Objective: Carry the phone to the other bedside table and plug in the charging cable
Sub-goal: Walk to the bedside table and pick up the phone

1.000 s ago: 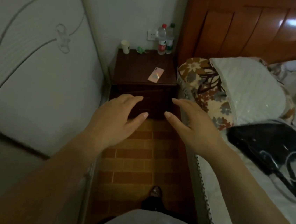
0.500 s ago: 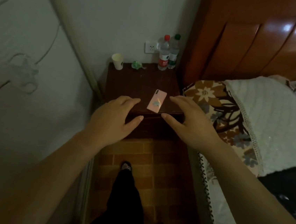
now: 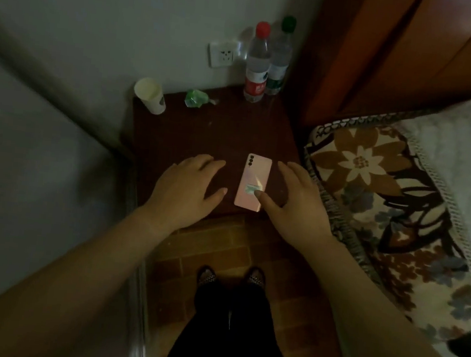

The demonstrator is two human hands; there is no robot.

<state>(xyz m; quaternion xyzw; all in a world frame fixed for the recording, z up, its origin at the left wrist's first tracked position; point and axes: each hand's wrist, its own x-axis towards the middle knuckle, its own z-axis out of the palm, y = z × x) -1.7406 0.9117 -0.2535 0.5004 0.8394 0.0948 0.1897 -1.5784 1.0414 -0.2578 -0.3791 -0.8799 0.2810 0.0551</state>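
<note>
The phone [image 3: 253, 181] lies near the table [image 3: 192, 133] front edge between spread-fingered hands: left hand [image 3: 186, 190] at 9 o'clock, right hand [image 3: 293, 201] at 3, thumb overlapping it.

Dim, murky room; soft glare patch on phone [image 3: 252, 184]; wide-angle bending at edges; slight blur throughout.

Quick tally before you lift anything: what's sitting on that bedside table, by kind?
Phone: 1, pink, face down
Water bottles: 2, red-capped and green-capped
Paper cup: 1
Crumpled green wrapper: 1
Total: 5
</note>
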